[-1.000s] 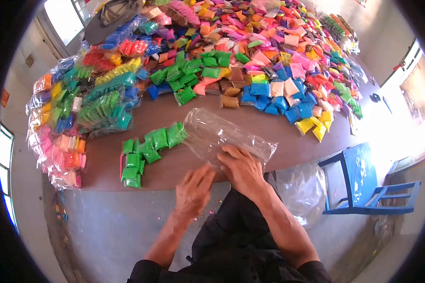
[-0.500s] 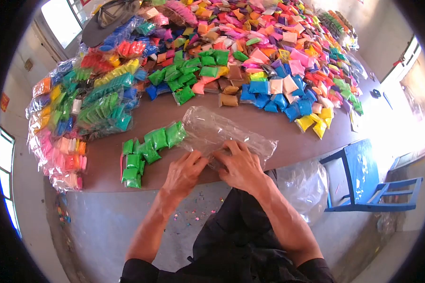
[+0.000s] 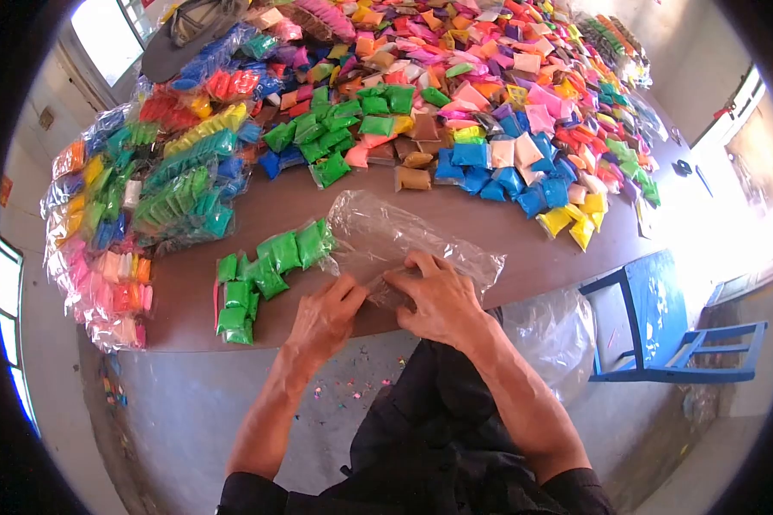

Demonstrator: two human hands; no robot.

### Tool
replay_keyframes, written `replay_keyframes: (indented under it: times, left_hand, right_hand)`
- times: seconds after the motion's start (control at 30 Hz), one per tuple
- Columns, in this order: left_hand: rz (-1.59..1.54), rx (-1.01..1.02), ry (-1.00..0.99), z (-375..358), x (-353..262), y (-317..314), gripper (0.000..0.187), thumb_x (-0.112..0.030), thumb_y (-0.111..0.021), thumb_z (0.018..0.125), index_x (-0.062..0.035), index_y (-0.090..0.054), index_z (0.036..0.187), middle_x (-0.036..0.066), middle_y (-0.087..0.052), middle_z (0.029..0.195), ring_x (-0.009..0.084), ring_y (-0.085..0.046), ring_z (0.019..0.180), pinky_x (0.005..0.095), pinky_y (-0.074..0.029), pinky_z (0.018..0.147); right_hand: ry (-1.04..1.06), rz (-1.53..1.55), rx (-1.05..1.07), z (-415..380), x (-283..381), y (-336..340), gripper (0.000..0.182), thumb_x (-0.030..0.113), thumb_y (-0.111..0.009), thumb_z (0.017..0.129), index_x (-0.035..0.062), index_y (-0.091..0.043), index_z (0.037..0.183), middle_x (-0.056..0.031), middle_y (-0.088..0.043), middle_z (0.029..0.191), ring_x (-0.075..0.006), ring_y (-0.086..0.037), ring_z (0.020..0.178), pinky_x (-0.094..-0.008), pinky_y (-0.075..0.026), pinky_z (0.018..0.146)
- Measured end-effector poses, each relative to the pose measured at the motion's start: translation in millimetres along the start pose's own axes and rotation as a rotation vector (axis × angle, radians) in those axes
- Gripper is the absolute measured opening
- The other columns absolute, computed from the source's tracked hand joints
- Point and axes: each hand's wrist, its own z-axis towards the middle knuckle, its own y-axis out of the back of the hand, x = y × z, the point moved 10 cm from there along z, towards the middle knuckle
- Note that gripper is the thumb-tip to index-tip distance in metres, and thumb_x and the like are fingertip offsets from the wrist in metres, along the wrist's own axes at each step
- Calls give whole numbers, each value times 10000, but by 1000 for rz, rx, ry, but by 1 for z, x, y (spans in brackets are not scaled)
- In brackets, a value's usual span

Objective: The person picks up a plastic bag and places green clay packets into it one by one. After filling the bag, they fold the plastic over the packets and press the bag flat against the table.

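A long clear plastic bag [image 3: 378,225] lies flat on the table in front of me. My left hand [image 3: 325,316] is at its near left edge, thumb and fingers pressed together on the film. My right hand [image 3: 442,296] rests over the near side of the bag, its fingers bent and pinching the film. Left of the bag lies a group of green packets [image 3: 282,251], arranged in short rows. One of them touches or overlaps the bag's left end.
A large heap of colourful packets [image 3: 455,69] covers the table's far side. Bundled packets in clear bags [image 3: 180,193] are stacked at left, with a dark sandal [image 3: 189,39] on top. A blue chair [image 3: 653,318] and a big clear plastic sack [image 3: 554,335] stand at right.
My left hand has shifted slightly left, widening the gap between my hands. My right hand stays on the bag, which keeps nearly the same place. The view has shifted a little.
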Motion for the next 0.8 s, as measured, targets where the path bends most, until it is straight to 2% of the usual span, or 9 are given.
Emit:
replay_keyframes:
  times: [0.23,0.33,0.43,0.5,0.7,0.8]
  left_hand:
    - [96,82,-18,-3,-2,-5,372,42,-667,763,-85,-685,1113,51,-663,1135,295,-655,1105,437,-612,811]
    - [67,16,24,-7,-3,3,377,31,-674,787,-80,-700,1146,48,-678,1221,306,-648,1139,432,-607,865]
    - [109,-44,31,-13,-10,13,411,-35,-703,799,-84,-694,1207,48,-661,1296,271,-631,1173,420,-587,903]
    - [104,-74,6,-16,-14,10,384,-29,-708,820,-71,-709,1203,72,-667,1320,294,-638,1185,425,-581,940]
    - [64,-161,59,-20,-12,16,328,-74,-744,860,-52,-720,1186,109,-672,1328,326,-628,1236,449,-557,996]
    - [86,-269,101,-22,1,33,331,-110,-770,867,-54,-718,1189,128,-661,1340,350,-628,1228,468,-541,1013]
  right_hand:
    - [-27,-28,-32,-4,-6,3,536,292,-762,808,207,-713,1335,-115,-567,1361,-389,-578,1263,-536,-549,985]
    - [-34,-29,-64,-8,-6,3,542,304,-768,811,205,-706,1340,-119,-566,1376,-391,-572,1271,-547,-549,980]
    - [-57,-22,-62,-11,-5,2,547,312,-775,816,203,-698,1347,-123,-553,1409,-395,-564,1284,-546,-547,982]
    - [-62,-44,-84,-15,-2,4,550,316,-779,822,191,-692,1350,-124,-543,1433,-395,-560,1299,-536,-547,986]
    - [-140,-29,-158,-28,8,20,553,307,-792,855,65,-670,1336,-139,-539,1432,-367,-549,1335,-514,-540,1003]
    - [-71,55,-234,-42,30,44,502,253,-796,873,34,-672,1308,-154,-614,1347,-373,-641,1208,-477,-570,947]
